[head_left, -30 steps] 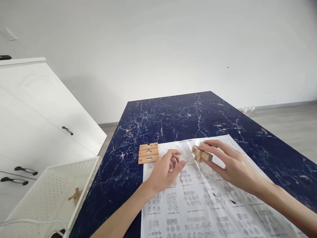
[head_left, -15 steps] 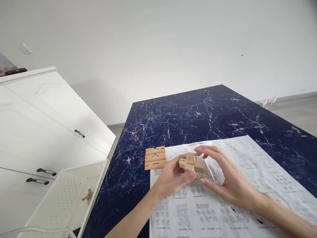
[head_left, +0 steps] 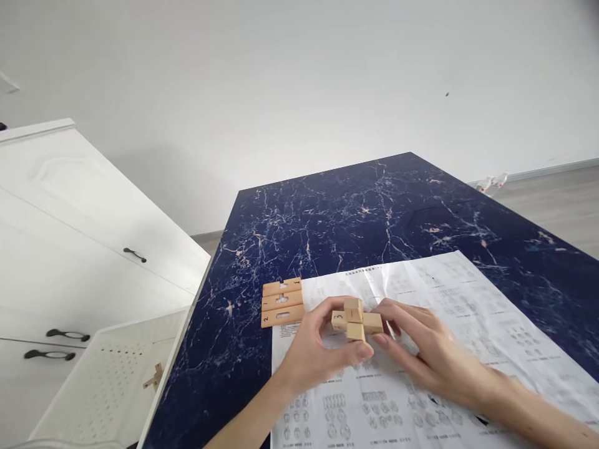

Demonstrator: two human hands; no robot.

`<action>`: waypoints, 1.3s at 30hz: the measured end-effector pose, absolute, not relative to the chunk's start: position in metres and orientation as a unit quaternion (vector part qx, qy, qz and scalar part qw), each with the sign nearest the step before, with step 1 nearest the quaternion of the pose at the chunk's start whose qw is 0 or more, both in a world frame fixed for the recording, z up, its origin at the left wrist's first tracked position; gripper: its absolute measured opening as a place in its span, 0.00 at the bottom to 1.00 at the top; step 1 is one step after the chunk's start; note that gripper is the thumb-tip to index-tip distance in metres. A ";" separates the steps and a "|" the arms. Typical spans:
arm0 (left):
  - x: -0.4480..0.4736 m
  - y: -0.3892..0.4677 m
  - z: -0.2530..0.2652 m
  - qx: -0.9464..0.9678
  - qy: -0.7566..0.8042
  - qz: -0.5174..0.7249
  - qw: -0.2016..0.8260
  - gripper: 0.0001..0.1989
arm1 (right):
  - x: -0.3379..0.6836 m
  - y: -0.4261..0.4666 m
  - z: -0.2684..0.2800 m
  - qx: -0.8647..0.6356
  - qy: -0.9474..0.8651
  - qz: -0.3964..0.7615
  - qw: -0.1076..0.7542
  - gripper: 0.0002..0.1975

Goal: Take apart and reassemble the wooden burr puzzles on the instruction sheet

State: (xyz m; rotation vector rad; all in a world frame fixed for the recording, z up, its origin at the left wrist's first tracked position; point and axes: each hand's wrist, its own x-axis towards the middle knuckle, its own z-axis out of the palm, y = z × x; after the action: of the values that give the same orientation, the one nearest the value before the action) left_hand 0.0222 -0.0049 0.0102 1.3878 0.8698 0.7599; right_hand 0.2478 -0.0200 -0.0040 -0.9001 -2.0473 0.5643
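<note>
A small wooden burr puzzle (head_left: 354, 310) of crossed blocks, one end marked 3, is held just above the printed sheet (head_left: 334, 418). My left hand (head_left: 318, 346) grips it from the left, thumb at the front block and index finger curled behind. At its right end, the thumb and fingers of my right hand (head_left: 416, 343) close around the tip of a block. Left of the hands, flat numbered wooden pieces (head_left: 282, 304) with cut-out slots lie side by side, partly over the sheet's edge.
The dark blue marbled table (head_left: 327, 218) extends back toward a white wall. To the left, beside the table, a white perforated basket (head_left: 110, 374) holds another crossed wooden piece (head_left: 153, 378). A white cabinet (head_left: 93, 206) with black handles stands behind it.
My right hand has come in from apart and closed on the puzzle's right end. The puzzle has turned, so its cross of blocks faces me more squarely. The view has shifted slightly.
</note>
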 end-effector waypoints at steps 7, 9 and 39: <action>0.026 -0.005 0.013 0.624 0.362 0.290 0.629 0.38 | 0.250 -0.023 -0.008 -0.362 -0.806 0.201 0.424 0.12; 0.026 -0.004 0.011 0.630 0.364 0.277 0.628 0.38 | 0.250 -0.024 -0.008 -0.358 -0.808 0.188 0.430 0.12; 0.019 0.001 0.013 0.637 0.255 0.165 0.709 0.36 | 0.243 -0.033 -0.001 -0.293 -0.825 0.158 0.456 0.09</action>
State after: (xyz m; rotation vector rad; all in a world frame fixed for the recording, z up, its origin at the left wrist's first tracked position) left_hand 0.0189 0.0008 0.0125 1.4138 0.5663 0.3661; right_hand 0.2427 -0.0326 -0.0014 -0.7222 -2.0350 0.3891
